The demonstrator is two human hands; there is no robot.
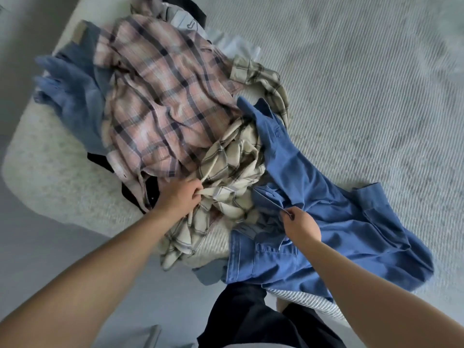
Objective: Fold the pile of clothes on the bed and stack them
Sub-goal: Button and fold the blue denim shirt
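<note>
A loose pile of clothes lies on the bed (364, 84). A pink plaid shirt (160, 96) covers the top of the pile. Below it a cream plaid shirt (233, 172) is bunched up, and my left hand (179, 194) grips a fold of it. A blue shirt (326, 197) spreads out to the right; my right hand (298, 226) pinches its edge near the collar. A grey-blue garment (72, 96) sticks out at the pile's left side. Dark and white garments show at the far end of the pile.
The bed's ribbed grey cover stretches to the right and far side. A cream fuzzy blanket (50, 172) lies under the pile on the left, at the bed's corner. The floor (37, 247) shows at the left, my dark trousers (251, 322) at the bottom.
</note>
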